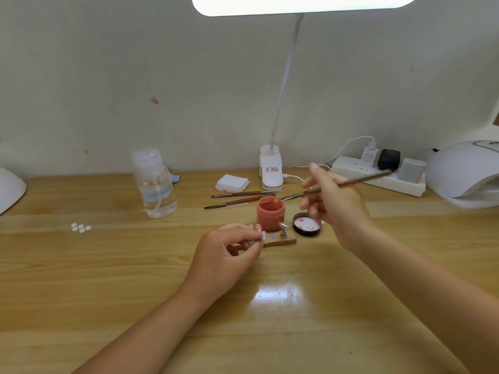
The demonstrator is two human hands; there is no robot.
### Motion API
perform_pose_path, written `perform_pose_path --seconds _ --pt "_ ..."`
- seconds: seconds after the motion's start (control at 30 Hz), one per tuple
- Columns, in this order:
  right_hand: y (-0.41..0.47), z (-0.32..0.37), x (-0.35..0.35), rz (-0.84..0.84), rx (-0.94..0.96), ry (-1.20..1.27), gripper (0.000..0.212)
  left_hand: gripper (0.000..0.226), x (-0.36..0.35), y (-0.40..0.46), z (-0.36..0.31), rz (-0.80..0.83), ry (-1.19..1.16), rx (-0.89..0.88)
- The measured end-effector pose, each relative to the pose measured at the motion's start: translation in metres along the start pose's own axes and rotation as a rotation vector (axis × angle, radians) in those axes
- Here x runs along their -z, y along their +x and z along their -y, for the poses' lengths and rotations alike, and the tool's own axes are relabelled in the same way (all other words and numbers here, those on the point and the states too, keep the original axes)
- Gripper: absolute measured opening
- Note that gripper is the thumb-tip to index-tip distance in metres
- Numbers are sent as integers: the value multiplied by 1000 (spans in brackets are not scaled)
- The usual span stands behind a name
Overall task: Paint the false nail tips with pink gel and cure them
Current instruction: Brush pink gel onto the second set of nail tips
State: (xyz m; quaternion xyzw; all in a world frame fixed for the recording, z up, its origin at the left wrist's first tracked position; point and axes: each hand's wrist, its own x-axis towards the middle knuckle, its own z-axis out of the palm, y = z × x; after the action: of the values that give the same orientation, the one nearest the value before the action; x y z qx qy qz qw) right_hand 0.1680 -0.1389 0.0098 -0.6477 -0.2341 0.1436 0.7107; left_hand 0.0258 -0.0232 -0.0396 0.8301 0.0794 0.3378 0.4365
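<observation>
An open jar of pink gel stands at the table's middle. My right hand grips a thin brush, whose tip dips into the jar's mouth. In front of the jar lies a small wooden holder with a metal stand carrying a clear nail tip. My left hand pinches another clear nail tip on its stand just left of the holder. Several loose nail tips lie at the left.
The jar's black lid lies upturned to the right. Two spare brushes lie behind the jar. A clear pump bottle, white wipes, a clip lamp, a power strip and a white curing lamp line the back.
</observation>
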Motion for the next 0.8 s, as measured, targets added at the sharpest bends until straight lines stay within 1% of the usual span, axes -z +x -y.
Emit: perform_pose_path --seconds 0.1,0.17,0.27,0.33,0.37,0.43,0.6,0.8 --pt "-29 -17 -2 80 186 9 33 29 0 0 0 5 17 7" --pt "-41 -27 -4 117 286 -9 28 27 0 0 1 10 44 9" --pt "-48 -34 -4 110 389 -71 21 21 -1 0 4 18 60 30" --pt "-49 -39 -3 70 453 -117 32 19 -1 0 6 22 67 48" --pt "-50 -41 -3 56 473 -114 35 18 -1 1 6 30 74 55" --pt "-50 -44 -4 47 484 -94 33 19 -1 1 7 53 81 71" --pt "-50 -50 -7 33 571 -194 33 18 -1 1 8 72 68 88" --pt "-49 -52 -8 67 665 -296 37 15 -1 1 8 75 77 101"
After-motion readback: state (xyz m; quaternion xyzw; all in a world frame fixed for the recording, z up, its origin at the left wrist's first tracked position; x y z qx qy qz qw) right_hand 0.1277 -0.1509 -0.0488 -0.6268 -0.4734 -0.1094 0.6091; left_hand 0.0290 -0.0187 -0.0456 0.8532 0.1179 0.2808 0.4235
